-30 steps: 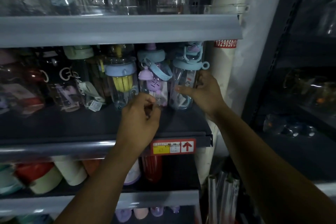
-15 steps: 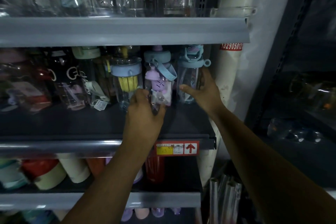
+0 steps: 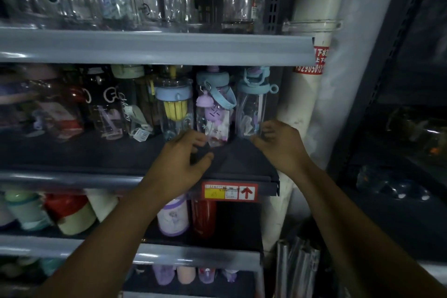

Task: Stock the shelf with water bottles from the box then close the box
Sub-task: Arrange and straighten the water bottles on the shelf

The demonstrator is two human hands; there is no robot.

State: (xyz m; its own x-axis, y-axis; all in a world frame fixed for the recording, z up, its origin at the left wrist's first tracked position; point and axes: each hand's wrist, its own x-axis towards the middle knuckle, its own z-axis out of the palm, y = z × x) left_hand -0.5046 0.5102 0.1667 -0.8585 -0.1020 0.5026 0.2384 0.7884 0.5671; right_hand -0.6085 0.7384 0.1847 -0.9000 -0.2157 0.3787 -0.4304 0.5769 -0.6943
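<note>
- Shelf (image 3: pixel 96 178): middle tier, right end stocked; box out of view.
- Yellow bottle (image 3: pixel 173 110), purple bottle (image 3: pixel 212 116) and blue-lid bottle (image 3: pixel 251 106) stand upright side by side, set back from the edge; square them by the base, not the straps, so none tips.
- Left hand (image 3: pixel 181 164) and right hand (image 3: pixel 281 146) hover just before those bases, fingers loosely curled, grasping nothing.

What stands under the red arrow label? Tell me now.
A white bottle with purple bands and a red bottle stand side by side under the red arrow label. The left forearm covers whatever is just left of them.
</note>
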